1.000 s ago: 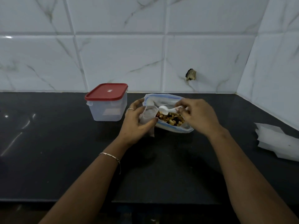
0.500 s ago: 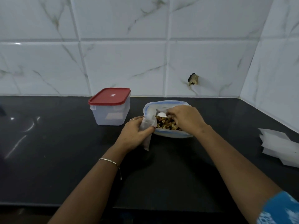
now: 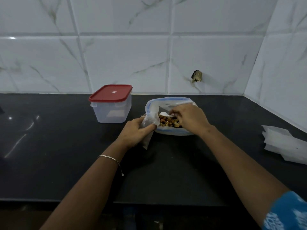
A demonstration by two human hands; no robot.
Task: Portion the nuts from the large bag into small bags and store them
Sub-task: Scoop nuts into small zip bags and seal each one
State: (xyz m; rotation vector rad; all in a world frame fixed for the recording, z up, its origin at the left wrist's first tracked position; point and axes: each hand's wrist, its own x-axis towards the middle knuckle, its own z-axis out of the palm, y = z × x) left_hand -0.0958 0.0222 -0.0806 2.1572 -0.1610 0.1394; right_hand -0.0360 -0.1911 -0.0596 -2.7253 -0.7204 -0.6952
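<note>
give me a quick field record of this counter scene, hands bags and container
left hand: grip on small bag, held beside the large bag
right hand: inside large bag, holding white spoon
nuts: mixed, in the large bag
container: red lid on, left of the bags
spare small bags: far right on counter

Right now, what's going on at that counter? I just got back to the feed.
A person is portioning nuts. The right hand is inside the open large bag on the black counter, working a small white spoon in the nuts. The left hand holds a small clear bag at the large bag's rim. A container with a red lid stands closed to the left. A stack of spare small bags lies at far right.
</note>
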